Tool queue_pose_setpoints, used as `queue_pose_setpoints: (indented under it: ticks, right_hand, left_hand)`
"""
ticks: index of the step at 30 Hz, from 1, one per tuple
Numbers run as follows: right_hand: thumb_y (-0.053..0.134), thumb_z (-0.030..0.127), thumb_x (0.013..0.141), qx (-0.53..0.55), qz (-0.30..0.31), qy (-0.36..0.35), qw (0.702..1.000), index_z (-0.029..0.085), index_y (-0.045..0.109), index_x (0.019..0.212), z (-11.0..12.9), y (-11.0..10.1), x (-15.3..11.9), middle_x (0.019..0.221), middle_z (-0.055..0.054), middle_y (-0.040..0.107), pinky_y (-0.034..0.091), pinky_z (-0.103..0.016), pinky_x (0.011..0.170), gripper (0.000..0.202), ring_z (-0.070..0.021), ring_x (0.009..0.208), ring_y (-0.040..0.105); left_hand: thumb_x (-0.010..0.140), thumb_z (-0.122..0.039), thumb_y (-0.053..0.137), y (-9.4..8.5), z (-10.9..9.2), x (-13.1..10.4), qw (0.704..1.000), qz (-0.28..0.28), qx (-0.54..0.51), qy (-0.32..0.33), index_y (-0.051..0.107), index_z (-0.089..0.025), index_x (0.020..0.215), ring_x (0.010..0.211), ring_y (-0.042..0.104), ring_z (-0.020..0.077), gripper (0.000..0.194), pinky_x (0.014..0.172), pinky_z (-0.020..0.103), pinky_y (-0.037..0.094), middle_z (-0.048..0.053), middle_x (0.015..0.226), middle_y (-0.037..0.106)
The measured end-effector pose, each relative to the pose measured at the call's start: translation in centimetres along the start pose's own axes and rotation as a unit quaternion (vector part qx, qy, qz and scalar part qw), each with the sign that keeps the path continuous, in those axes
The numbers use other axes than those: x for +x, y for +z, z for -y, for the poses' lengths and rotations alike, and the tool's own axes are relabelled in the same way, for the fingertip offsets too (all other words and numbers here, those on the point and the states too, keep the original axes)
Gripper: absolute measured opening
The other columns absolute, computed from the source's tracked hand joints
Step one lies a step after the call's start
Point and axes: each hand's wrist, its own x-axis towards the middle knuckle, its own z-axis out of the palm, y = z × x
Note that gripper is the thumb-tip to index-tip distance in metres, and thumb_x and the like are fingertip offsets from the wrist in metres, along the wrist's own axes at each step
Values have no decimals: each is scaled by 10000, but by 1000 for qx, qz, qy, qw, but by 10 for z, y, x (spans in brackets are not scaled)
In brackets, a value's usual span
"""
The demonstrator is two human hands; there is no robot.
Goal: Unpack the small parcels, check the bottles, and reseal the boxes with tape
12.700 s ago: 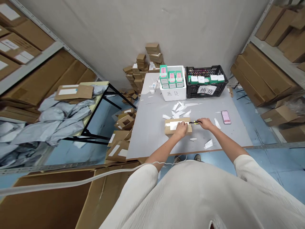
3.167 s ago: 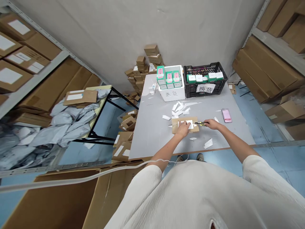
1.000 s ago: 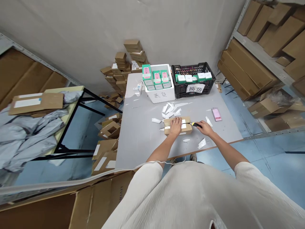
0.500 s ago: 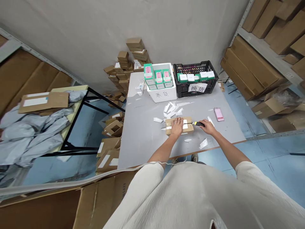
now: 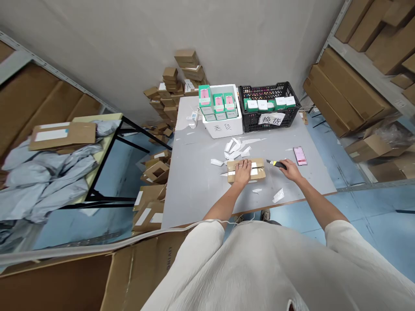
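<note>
A small cardboard box (image 5: 258, 172) with a white label lies on the grey table, a slit running along its taped top. My left hand (image 5: 243, 171) lies flat across the box's left half, fingers stretched out. To the right of the box, my right hand (image 5: 291, 169) is closed around a box cutter (image 5: 277, 164) with a black and yellow handle. The cutter's blade points left, a little apart from the box. Crumpled white paper strips (image 5: 235, 148) lie just behind the box, and a torn scrap (image 5: 278, 195) is near the front edge.
A white foam bin (image 5: 223, 131) with green boxes and a black crate (image 5: 293, 113) stand at the back of the table (image 5: 191, 185). A pink pixelated item (image 5: 300, 156) lies at right. Cardboard boxes (image 5: 149, 211) crowd the left side; a white cable (image 5: 129, 240) crosses in front.
My right hand has pulled the cutter to the right, so its blade has come out of the box's top seam. My left hand stays on the box.
</note>
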Motion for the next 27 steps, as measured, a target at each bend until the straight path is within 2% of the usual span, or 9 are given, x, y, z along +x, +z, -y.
queue_pose_setpoints:
  ticks: [3, 7, 11, 14, 17, 21, 24, 27]
  right_hand:
    - [579, 393, 1020, 12, 15, -2, 1000, 253, 695, 1423, -10, 0, 0, 1348, -151, 700, 493, -487, 1073, 441, -359, 1253, 622]
    - [587, 422, 1025, 55, -8, 11, 998, 249, 656, 1477, -5, 12, 13, 1373, -143, 685, 513, -462, 1093, 489, -337, 1246, 643]
    - [579, 444, 1029, 70, -1, -16, 997, 228, 655, 1488, 17, 24, 45, 1382, -138, 682, 518, -441, 1114, 512, -325, 1252, 647]
    - [576, 451, 1029, 57, 23, -57, 996, 212, 667, 1470, 46, 33, 74, 1445, -141, 679, 489, -441, 1149, 509, -326, 1320, 618]
    - [591, 428, 1019, 26, 63, -83, 994, 206, 686, 1445, 82, 41, 94, 1545, -151, 647, 435, -475, 1190, 489, -348, 1384, 588]
    - [577, 393, 1027, 2, 107, -72, 992, 220, 707, 1400, 114, 41, 96, 1478, -139, 708, 409, -503, 1182, 431, -363, 1363, 613]
    - [562, 381, 1033, -10, 108, -44, 993, 206, 713, 1378, 114, 32, 87, 1436, -159, 733, 414, -511, 1155, 415, -380, 1338, 628]
    - [545, 389, 1043, -6, 99, -15, 995, 197, 701, 1383, 100, 23, 75, 1398, -168, 752, 429, -508, 1137, 421, -381, 1298, 653]
  left_hand:
    - [1084, -257, 366, 4, -1, 1, 1000, -15, -9, -7, 374, -242, 1721, 1644, 331, 326, 638, 1316, 536, 264, 157, 1768, 408]
    - [1105, -329, 356, 11, 7, -2, 999, -22, -23, 10, 411, -182, 1701, 1676, 290, 315, 616, 1364, 523, 210, 158, 1799, 362]
    - [1086, -485, 476, 11, 22, -21, 999, -26, -34, 9, 448, -234, 1681, 1681, 288, 332, 646, 1373, 534, 211, 133, 1798, 372]
    - [1047, -557, 583, 8, 32, -42, 999, -28, -32, 0, 485, -270, 1650, 1658, 314, 364, 675, 1345, 551, 257, 136, 1780, 394]
    - [1050, -511, 612, 5, 37, -59, 999, -28, -22, -3, 513, -265, 1609, 1594, 387, 377, 619, 1303, 557, 306, 161, 1735, 436]
    - [1082, -374, 563, 1, 38, -67, 1000, -17, -13, -22, 583, -261, 1491, 1365, 573, 343, 425, 1153, 494, 444, 168, 1495, 604]
    - [1103, -339, 513, 2, 36, -63, 998, 16, -25, -55, 600, -260, 1422, 1184, 662, 312, 340, 1018, 432, 507, 136, 1336, 684]
    - [1120, -280, 440, 3, 32, -57, 995, 48, -35, -75, 575, -262, 1441, 1072, 711, 299, 349, 948, 416, 529, 109, 1243, 745]
